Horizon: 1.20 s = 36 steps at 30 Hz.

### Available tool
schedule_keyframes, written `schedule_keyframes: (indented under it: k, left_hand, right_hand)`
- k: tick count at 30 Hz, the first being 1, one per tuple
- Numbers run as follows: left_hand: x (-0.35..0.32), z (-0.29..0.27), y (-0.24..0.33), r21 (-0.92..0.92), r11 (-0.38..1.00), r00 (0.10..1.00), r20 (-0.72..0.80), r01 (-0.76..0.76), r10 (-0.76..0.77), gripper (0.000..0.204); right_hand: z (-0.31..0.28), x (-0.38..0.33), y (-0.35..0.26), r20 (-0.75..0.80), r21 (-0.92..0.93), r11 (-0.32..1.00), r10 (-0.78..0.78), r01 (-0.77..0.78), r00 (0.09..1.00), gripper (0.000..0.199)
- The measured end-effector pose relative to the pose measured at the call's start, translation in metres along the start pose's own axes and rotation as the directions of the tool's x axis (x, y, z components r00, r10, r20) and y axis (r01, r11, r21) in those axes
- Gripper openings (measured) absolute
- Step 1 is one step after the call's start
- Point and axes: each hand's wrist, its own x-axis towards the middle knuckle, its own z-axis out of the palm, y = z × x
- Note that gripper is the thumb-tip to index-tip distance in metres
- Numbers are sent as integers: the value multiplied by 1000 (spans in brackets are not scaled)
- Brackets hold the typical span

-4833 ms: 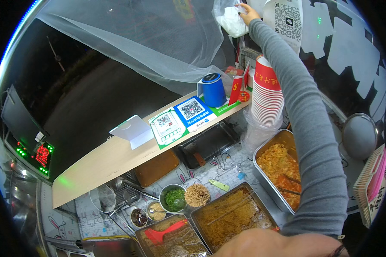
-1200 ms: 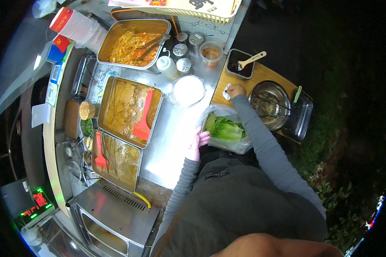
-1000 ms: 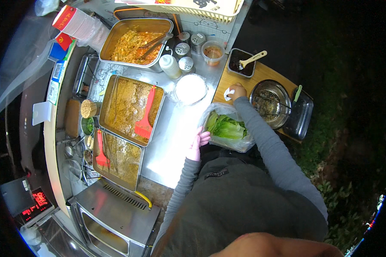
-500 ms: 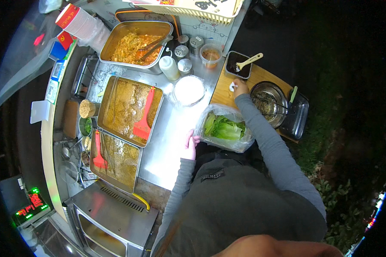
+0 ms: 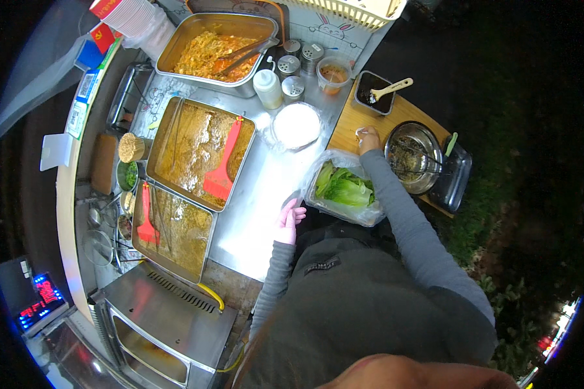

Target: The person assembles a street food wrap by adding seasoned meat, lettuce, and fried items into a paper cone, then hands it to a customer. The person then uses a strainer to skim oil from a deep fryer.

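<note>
My left hand [image 5: 289, 220] rests with fingers apart on the steel counter [image 5: 259, 201], just left of a clear bag of green lettuce [image 5: 344, 188]. My right hand [image 5: 368, 139] lies curled on the wooden board [image 5: 347, 117], touching the left rim of a steel pot [image 5: 412, 155] that has a wire strainer in it. Something small and whitish shows at the fingers; I cannot make out what it is. A dark square sauce tub with a pale spoon [image 5: 375, 92] stands just beyond that hand.
Two steel trays of brown sauce [image 5: 194, 142] [image 5: 172, 233] each hold a red spatula. A noodle tray with tongs [image 5: 217, 45], a squeeze bottle [image 5: 268, 87], shakers [image 5: 293, 87] and a white covered bowl [image 5: 296, 124] stand farther off. A steel oven [image 5: 162, 324] sits below left.
Earlier my right arm reached up to a hanging plastic bag; the view has since swung down to the counter. Over the last second my right hand shifted slightly beside the pot; the left barely moved.
</note>
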Motion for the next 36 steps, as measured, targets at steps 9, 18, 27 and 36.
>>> schedule_keyframes:
  k: [9, 18, 27, 36]
  left_hand:
    - [-14, -20, -12, -61, 998, 999, -21, -33, 32, 35]
    - [-17, -19, -6, -18, 997, 996, 32, -78, 79, 35]
    - [18, 50, 47, 272, 924, 929, 327, -269, 174, 62]
    - [24, 93, 75, 183, 745, 752, 344, -641, 562, 47]
  right_hand:
    - [3, 6, -4, 38, -191, 981, 47, -39, 998, 31]
    - [34, 13, -28, 221, 707, 672, 84, -219, 972, 25]
    - [-68, -125, -64, 867, 340, -352, -242, -872, 436, 34]
    - [-111, -169, -90, 747, 640, 97, -308, -762, 589, 27]
